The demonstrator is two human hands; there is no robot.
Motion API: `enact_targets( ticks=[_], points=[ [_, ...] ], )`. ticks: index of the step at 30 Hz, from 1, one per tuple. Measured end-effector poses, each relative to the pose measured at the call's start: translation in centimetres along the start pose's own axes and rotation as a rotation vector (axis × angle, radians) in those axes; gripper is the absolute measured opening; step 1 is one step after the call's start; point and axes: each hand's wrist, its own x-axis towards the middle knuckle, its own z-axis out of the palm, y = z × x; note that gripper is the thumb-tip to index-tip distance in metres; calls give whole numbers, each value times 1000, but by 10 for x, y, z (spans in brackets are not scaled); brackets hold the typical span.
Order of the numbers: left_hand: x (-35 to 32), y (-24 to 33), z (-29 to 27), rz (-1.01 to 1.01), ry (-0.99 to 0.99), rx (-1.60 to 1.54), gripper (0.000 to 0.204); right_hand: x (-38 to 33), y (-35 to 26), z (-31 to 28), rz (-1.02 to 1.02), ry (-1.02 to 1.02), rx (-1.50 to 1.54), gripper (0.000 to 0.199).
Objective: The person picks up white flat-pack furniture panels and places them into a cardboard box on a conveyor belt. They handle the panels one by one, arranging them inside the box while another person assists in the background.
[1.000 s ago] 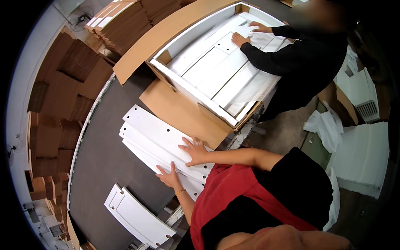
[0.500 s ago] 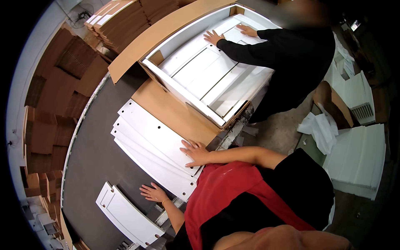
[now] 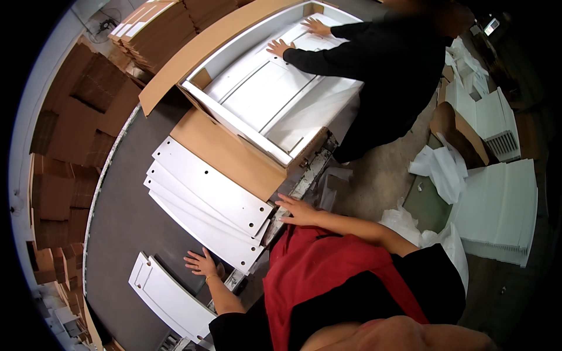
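Observation:
My left hand [image 3: 201, 262] lies open, fingers spread, on the dark grey worktop [image 3: 117, 222]. It sits between a short stack of curved white panels [image 3: 167, 298] and a fanned stack of larger white panels [image 3: 205, 199] with round holes near their ends. My right hand [image 3: 297, 210] is open with fingers apart at the worktop's near edge, beside the right corner of the fanned stack. Whether its fingertips touch the edge I cannot tell. Neither hand holds anything.
Beyond the panels, an open cardboard box [image 3: 234, 140] holds white boards. A co-worker in black sleeves rests both hands [image 3: 281, 48] on them. Cartons [image 3: 76, 128] are stacked at left. At right stand white slatted pieces [image 3: 497, 205] and crumpled white wrapping [image 3: 439, 167].
My right hand has left the top of the fanned panels and moved right to the worktop edge. My view has shifted; my left hand stays open on the worktop. The co-worker's hands remain on the boards.

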Motion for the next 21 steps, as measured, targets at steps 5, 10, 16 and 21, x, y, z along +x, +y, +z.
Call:
enact_targets(
  ticks=[5, 10, 16, 21],
  points=[
    [8, -5, 3, 0, -34, 64, 79, -4, -51, -93, -411, 485, -7, 30],
    [7, -4, -1, 5, -35, -4, 80, 60, -59, -223, -394, 798, -383, 31],
    [1, -2, -7, 36, -20, -26, 79, 154, 8, -230, -9, -198, -834, 48],
    [-8, -3, -9, 38, 9, -24, 78, 176, -31, -225, 197, -191, -966, 68]
  ],
)
